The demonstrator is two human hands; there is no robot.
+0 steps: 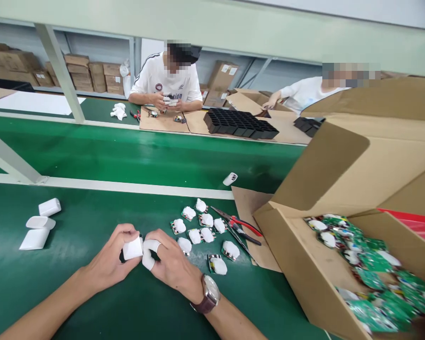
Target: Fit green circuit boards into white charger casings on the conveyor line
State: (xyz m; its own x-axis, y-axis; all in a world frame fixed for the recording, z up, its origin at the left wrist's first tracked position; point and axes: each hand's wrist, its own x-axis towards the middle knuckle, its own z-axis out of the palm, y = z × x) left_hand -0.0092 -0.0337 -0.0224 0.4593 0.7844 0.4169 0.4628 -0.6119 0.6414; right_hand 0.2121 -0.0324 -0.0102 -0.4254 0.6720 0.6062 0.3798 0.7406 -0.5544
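Near the middle of the green bench, my left hand [115, 255] is closed around a white plastic casing [132, 248]. My right hand [170, 259], wearing white covers on its thumb and forefinger, curls those fingertips against the casing's right end. Whatever sits inside that end is hidden by the fingers. To the right of my hands lie several small circuit boards [218, 265] topped with white pads. Farther left, a few more white casings [34, 239] rest on the bench.
Red-and-black pliers [244, 225] and tweezers [238, 236] lie beside the boards. An open cardboard box [297, 269] full of circuit boards stands at right. Beyond a white rail [127, 189] is a small white part [230, 179]. Two people work opposite, near black trays [239, 123].
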